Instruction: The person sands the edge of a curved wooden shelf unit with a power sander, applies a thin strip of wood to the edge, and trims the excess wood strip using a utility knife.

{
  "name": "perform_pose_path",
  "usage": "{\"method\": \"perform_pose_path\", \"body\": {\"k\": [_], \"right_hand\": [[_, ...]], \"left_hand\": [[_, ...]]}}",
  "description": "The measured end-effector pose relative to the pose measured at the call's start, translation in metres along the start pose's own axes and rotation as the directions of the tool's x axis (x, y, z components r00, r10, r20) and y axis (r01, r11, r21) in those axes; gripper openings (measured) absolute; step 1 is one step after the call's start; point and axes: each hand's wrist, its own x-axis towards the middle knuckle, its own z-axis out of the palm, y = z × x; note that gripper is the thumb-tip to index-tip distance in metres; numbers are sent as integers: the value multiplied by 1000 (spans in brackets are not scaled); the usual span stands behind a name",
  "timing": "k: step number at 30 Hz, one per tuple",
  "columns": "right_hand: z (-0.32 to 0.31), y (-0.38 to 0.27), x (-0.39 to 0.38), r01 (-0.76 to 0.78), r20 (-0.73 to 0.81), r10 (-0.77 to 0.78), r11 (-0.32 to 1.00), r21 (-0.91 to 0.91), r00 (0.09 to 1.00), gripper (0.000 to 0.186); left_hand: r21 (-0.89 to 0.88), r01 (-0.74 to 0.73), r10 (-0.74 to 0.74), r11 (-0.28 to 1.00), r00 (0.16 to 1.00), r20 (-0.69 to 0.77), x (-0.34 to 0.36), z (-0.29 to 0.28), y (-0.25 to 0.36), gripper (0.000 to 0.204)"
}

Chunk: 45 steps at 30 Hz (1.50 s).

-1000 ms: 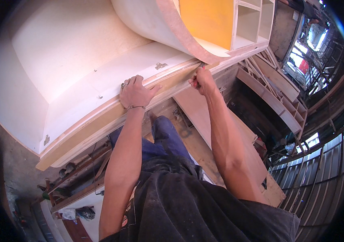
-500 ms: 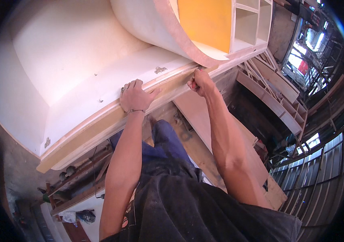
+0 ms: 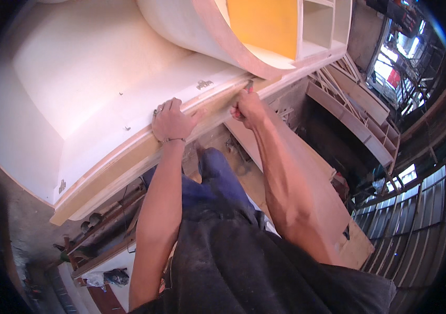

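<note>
A large curved cabinet carcass with a white inner panel (image 3: 97, 137) lies before me. Along its near edge runs a curved tan wood strip (image 3: 105, 178). My left hand (image 3: 173, 120) rests on this edge, fingers spread over the white side and thumb out to the right. To its right, my right hand (image 3: 248, 109) is closed around a slim tool (image 3: 249, 85); its dark end sticks up past the fist at the strip, but its kind is not clear. A metal hinge plate (image 3: 204, 84) sits on the white panel between the hands, farther back.
A curved part with a bare wood edge (image 3: 223, 39) rises at the back, beside a yellow panel (image 3: 265, 23) and white compartments (image 3: 317, 23). Unfinished wooden frames (image 3: 351, 118) lie at right. Below the edge is a flat board (image 3: 306, 157). Corrugated metal sheeting (image 3: 406, 235) stands lower right.
My right hand has slid a little left and nearer along the strip, and more of the tool's dark end shows. My left hand stays on the edge. The view has shifted slightly.
</note>
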Motion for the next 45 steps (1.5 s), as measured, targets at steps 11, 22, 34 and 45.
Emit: {"method": "perform_pose_path", "body": {"k": [11, 22, 34, 45], "right_hand": [[30, 2, -48, -58, 68, 57, 998, 1, 996, 23], [64, 21, -81, -23, 156, 22, 1000, 8, 987, 27], [60, 17, -85, -65, 258, 47, 996, 64, 965, 24], [61, 25, -73, -49, 272, 32, 997, 56, 962, 27]], "left_hand": [[-4, 18, -18, 1000, 998, 56, 1, -5, 0, 64], [14, 8, -9, 1000, 998, 62, 0, -7, -2, 70], [-41, 4, -1, 999, 998, 65, -9, -9, -6, 61], [34, -287, 289, 957, 949, -125, -26, -22, -46, 58]]}}
